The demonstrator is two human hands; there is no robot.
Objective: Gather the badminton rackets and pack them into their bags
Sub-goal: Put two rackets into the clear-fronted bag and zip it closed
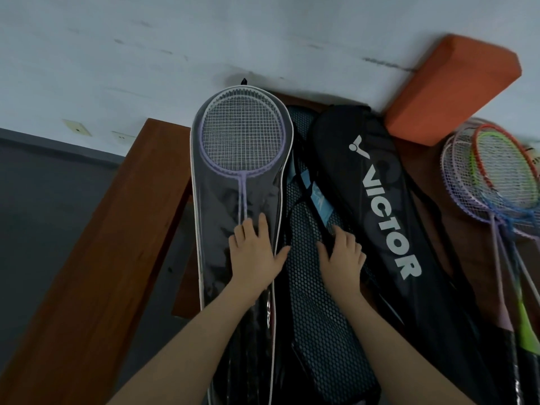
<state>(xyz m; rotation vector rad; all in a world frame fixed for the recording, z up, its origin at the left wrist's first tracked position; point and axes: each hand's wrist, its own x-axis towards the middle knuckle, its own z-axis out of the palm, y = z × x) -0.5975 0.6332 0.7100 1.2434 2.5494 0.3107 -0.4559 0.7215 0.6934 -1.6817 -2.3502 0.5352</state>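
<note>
A clear-fronted racket bag with white piping lies on the wooden table, and a purple racket shows inside it. My left hand rests flat on this bag, fingers straight. Right of it lies a teal mesh bag. My right hand lies on the mesh bag with its fingers curled over a black strap or edge. A black VICTOR bag lies further right. Several loose rackets are piled at the far right.
The brown wooden table stands against a white wall. An orange foam block leans at the back right corner. Grey floor lies to the left of the table.
</note>
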